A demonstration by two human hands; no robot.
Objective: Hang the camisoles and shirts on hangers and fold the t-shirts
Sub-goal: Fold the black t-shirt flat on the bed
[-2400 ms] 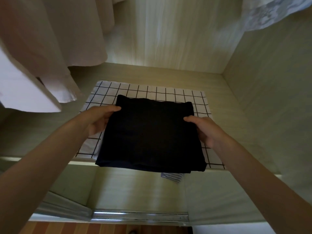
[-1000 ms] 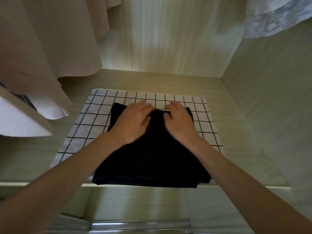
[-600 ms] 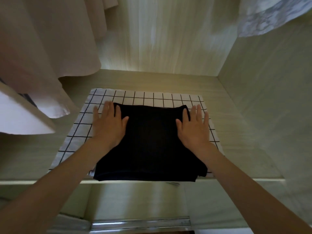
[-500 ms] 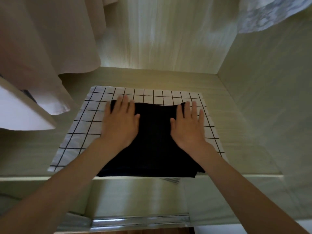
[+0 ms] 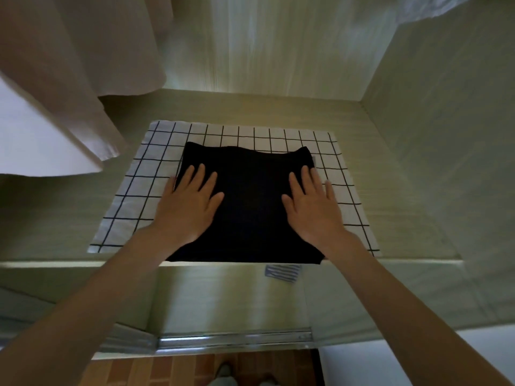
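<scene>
Both hands (image 5: 250, 207) slid nearer — pink garments (image 5: 83, 65) overhang.

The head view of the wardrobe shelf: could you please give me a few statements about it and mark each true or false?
1. The folded black t-shirt lies on a white checked cloth. True.
2. The left hand grips a hanger. False: it lies flat on the t-shirt, fingers straight.
3. The right hand rests flat on the t-shirt. True.
4. The t-shirt hangs from the rail. False: it lies on the shelf.
5. Pale garments hang at the upper left. True.
</scene>
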